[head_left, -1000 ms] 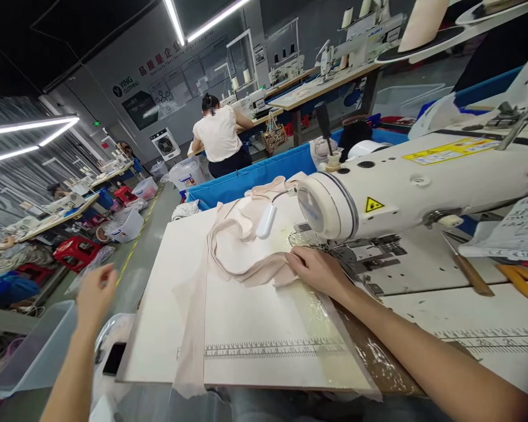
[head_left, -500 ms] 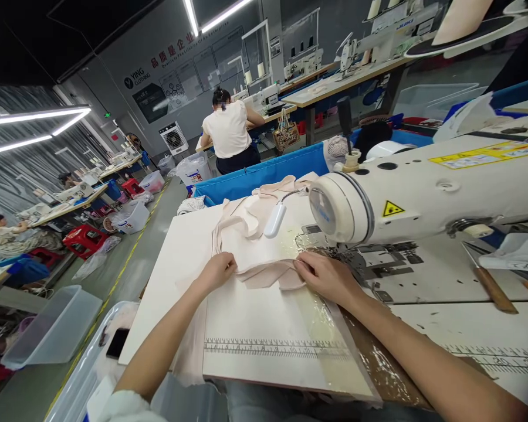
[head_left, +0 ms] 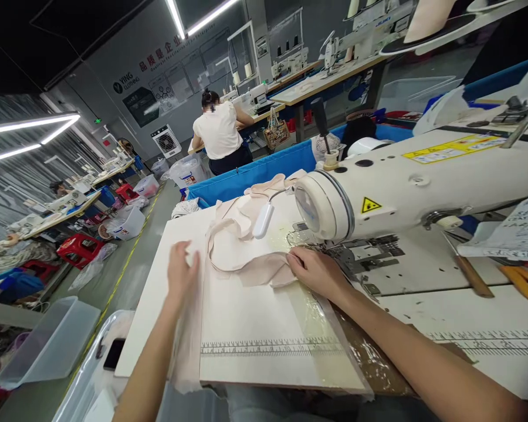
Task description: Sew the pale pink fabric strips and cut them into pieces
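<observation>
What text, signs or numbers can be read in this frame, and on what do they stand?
"YING CLOTHING": back wall sign.
Red Chinese characters on the back wall: too blurred to read.
Yellow triangle warning sign, no words: sewing machine head.
Yellow label on the machine arm: too small.
Printed ruler on the table: numbers too small.
Paper sheet, right: unreadable.

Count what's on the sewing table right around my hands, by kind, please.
Beige fabric strip: 1
Sewing machine: 1
White lamp head: 1
Printed ruler scales: 2
Wooden-handled tool: 1
Hands: left hand, right hand: 2
Total: 8
</observation>
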A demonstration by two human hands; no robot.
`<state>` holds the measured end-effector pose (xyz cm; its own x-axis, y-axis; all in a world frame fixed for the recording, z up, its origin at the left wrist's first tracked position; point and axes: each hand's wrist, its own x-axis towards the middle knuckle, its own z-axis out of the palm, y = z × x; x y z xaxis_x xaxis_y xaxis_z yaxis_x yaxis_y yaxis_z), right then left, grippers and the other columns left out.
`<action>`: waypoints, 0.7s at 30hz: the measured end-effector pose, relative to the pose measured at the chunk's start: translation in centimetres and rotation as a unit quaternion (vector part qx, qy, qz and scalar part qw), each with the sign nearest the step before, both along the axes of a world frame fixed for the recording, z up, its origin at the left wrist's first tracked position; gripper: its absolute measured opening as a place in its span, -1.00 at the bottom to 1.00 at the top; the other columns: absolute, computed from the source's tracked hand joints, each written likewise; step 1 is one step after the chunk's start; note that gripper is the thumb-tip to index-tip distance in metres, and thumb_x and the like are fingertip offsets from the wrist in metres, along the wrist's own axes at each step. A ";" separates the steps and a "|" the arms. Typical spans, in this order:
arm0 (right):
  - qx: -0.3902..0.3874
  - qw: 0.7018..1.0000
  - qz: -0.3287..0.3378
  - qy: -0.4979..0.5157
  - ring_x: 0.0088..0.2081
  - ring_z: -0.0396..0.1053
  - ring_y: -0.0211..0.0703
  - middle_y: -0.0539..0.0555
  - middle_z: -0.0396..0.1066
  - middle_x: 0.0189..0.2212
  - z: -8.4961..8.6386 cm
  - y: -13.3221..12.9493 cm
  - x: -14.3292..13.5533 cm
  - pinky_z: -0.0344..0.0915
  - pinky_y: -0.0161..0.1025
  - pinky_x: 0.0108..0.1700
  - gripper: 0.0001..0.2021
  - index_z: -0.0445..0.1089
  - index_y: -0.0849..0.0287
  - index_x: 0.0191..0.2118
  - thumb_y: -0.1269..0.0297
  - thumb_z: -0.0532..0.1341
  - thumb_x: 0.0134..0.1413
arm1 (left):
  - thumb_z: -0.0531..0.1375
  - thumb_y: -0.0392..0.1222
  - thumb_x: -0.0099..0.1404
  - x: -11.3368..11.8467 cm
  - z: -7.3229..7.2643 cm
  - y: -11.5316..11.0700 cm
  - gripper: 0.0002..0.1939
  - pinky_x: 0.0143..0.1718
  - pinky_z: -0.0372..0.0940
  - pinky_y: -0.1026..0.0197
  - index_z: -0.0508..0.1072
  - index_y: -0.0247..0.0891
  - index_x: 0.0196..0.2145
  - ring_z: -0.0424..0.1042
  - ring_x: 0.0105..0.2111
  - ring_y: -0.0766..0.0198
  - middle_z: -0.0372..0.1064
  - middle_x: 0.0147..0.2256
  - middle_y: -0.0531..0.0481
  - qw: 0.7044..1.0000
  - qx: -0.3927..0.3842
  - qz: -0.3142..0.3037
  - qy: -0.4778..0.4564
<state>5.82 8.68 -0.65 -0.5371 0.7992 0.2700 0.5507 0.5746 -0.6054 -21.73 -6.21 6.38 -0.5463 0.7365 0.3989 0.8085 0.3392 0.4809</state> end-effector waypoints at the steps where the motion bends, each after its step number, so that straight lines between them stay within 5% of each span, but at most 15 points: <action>1: -0.001 1.000 -0.002 0.000 -0.49 0.31 -0.16 0.05 0.38 -0.52 0.0 0.0 0.0 0.04 -0.29 -0.48 -0.70 0.15 0.10 -0.52 0.15 -0.05 0.21 | 0.11 -0.10 0.32 2.6 -0.5 0.1 -0.72 -0.37 0.28 0.22 0.38 -0.23 -0.06 0.43 -0.27 0.18 0.38 -0.04 -0.18 0.995 -0.009 -0.097 -0.034; 4: -0.004 1.000 -0.002 -0.002 -0.47 0.34 -0.15 0.05 0.40 -0.52 -0.1 0.1 -0.1 0.06 -0.29 -0.46 -0.70 0.18 0.10 -0.50 0.15 -0.06 0.23 | 0.23 0.05 0.26 10.5 -2.7 1.8 -0.61 -0.39 0.27 0.22 0.42 -0.18 -0.03 0.40 -0.44 0.26 0.43 -0.13 -0.11 0.950 -0.084 -0.291 -0.080; 7: 0.002 1.000 -0.002 -0.011 -0.46 0.36 -0.14 0.05 0.42 -0.50 -0.1 0.1 0.1 0.08 -0.29 -0.44 -0.70 0.21 0.10 -0.48 0.16 -0.06 0.24 | 0.27 -0.03 0.22 15.4 -4.7 4.9 -0.65 -0.38 0.27 0.19 0.44 -0.26 -0.10 0.42 -0.31 0.11 0.40 -0.14 -0.20 0.945 -0.116 -0.304 -0.033; 10: 0.019 0.999 -0.016 -0.020 -0.41 0.38 -0.11 0.09 0.45 -0.45 0.0 0.2 0.2 0.09 -0.28 -0.41 -0.73 0.25 0.11 -0.45 0.21 -0.05 0.24 | 0.19 -0.23 0.23 15.7 -5.4 6.9 -0.94 -0.36 0.26 0.23 0.39 -0.23 -0.40 0.39 -0.38 0.20 0.39 -0.32 -0.10 0.951 -0.076 -0.287 -0.085; 13: 0.030 0.998 -0.037 -0.031 -0.43 0.35 -0.12 0.11 0.42 -0.48 0.0 0.1 0.2 0.05 -0.27 -0.42 -0.72 0.23 0.12 -0.47 0.24 -0.06 0.25 | 0.19 -0.17 0.22 11.9 -4.2 6.2 -0.77 -0.43 0.26 0.27 0.27 -0.22 -0.55 0.31 -0.53 0.29 0.27 -0.55 0.05 0.957 -0.016 -0.245 -0.152; 15: 0.030 0.998 -0.046 -0.037 -0.47 0.31 -0.14 0.09 0.39 -0.50 0.1 0.0 0.0 0.01 -0.27 -0.44 -0.71 0.21 0.12 -0.48 0.26 -0.06 0.26 | 0.11 -0.05 0.29 7.7 -2.2 4.6 -0.72 -0.53 0.24 0.28 0.27 -0.22 -0.53 0.27 -0.61 0.31 0.19 -0.62 0.10 0.967 0.020 -0.192 -0.165; 18: 0.024 0.997 -0.056 -0.045 -0.50 0.27 -0.18 0.07 0.36 -0.53 0.3 -0.2 -0.3 -0.04 -0.28 -0.47 -0.71 0.20 0.13 -0.50 0.29 -0.05 0.26 | 0.03 -0.05 0.31 0.3 2.9 2.3 -0.74 -0.53 0.28 0.28 0.21 -0.22 -0.48 0.29 -0.59 0.33 0.19 -0.58 0.12 0.977 0.132 -0.063 -0.154; 21: 0.016 0.996 -0.070 -0.061 -0.56 0.22 -0.22 0.05 0.32 -0.57 0.5 -0.3 -0.6 -0.08 -0.30 -0.51 -0.71 0.21 0.15 -0.51 0.32 -0.03 0.24 | -0.06 -0.19 0.34 -6.4 9.2 0.8 -0.81 -0.36 0.37 0.24 0.05 -0.20 -0.45 0.34 -0.47 0.34 0.22 -0.52 0.14 0.954 0.274 0.069 -0.096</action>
<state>5.20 8.35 -0.17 -0.4520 0.8602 0.2362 0.6946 0.5055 -0.5118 -28.15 -5.41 15.60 -0.7254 0.3611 0.5860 0.6530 0.0915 0.7519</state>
